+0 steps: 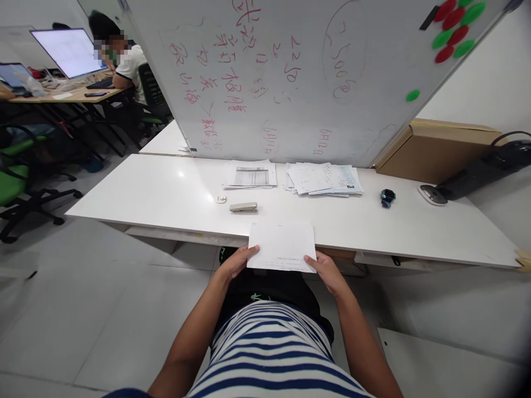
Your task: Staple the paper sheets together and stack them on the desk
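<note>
Between my two hands is a white sheet of paper point(282, 243), or a thin set of them, with faint print along its lower edge. My left hand point(237, 262) grips its left side, thumb on top. At the lower right corner my right hand point(327, 271) pinches it the same way. The paper's far part overlaps the front edge of the white table point(166, 193). Just beyond it lies a grey stapler point(244, 207). Farther back are a stack of printed papers point(251, 174) and a looser, fanned pile of papers point(323, 179).
A whiteboard point(298, 121) with red writing stands at the table's back. To the right are a dark watch point(387, 198), a computer mouse point(432, 194), a cardboard box point(435, 152) and a black cylindrical object point(489, 168). A small white ring-shaped item point(221, 199) lies left of the stapler. Another person point(130, 69) sits at a desk, far left.
</note>
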### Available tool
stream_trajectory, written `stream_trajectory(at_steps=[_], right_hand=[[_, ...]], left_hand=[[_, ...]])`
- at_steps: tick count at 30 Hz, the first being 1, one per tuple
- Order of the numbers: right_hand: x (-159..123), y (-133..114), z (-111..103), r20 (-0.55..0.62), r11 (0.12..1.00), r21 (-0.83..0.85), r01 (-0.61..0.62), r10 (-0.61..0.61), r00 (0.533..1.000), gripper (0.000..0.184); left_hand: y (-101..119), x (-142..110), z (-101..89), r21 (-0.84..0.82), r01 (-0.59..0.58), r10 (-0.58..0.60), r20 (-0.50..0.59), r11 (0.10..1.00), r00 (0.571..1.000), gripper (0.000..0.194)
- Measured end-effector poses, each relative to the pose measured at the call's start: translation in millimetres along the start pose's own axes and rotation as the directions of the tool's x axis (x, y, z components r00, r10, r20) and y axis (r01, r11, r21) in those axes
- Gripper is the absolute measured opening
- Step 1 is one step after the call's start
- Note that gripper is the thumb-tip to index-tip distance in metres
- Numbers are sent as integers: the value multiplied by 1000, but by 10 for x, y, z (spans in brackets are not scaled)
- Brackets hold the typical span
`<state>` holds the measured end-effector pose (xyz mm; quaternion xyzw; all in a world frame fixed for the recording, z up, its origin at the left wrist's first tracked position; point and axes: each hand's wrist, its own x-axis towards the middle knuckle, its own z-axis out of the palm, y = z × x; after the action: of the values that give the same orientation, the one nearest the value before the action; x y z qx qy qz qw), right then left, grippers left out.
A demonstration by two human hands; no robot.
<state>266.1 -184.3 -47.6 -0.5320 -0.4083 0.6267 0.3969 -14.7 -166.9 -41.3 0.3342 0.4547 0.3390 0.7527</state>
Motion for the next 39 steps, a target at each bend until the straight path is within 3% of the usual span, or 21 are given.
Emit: stream_trajectory(at_steps=[3, 8, 11, 14, 19, 24, 28, 31, 39], right_hand=[[-55, -103, -21, 39, 992, -124, 34, -29, 999, 56], [-119, -524, -139, 41, 924, -363, 119, -112, 993, 46], [-12, -774, -146, -12, 904, -385, 183, -203, 979, 47], [202, -886, -84, -38, 902, -329, 279, -307, 951, 46], [519, -959, 23, -59, 925, -239, 297, -319, 946, 49], [540, -1169, 73, 63, 878, -297, 376, -375, 925, 38], [541, -1126, 171, -33, 876, -298, 380, -407, 913, 40], [583, -990, 250, -39, 884, -305, 356, -385, 922, 42], [612, -805, 293, -128, 915, -276, 294, -339, 932, 44]], left_hand=[[46, -74, 84, 154, 28, -26, -15, 988, 1000, 50], [350, -213, 310, 433, -239, 272, -16, 869, 962, 37], [598, -152, 394, 432, -358, 405, -18, 828, 914, 36], [756, 32, 380, 433, -419, 500, -88, 798, 862, 39], [747, 351, 318, 267, -536, 592, -213, 801, 778, 47], [781, 369, 397, 290, -527, 594, -241, 799, 768, 37], [824, 390, 396, 278, -511, 572, -224, 813, 789, 42], [775, 451, 341, 298, -457, 529, -242, 838, 813, 42], [701, 397, 294, 351, -436, 533, -260, 829, 805, 47]])
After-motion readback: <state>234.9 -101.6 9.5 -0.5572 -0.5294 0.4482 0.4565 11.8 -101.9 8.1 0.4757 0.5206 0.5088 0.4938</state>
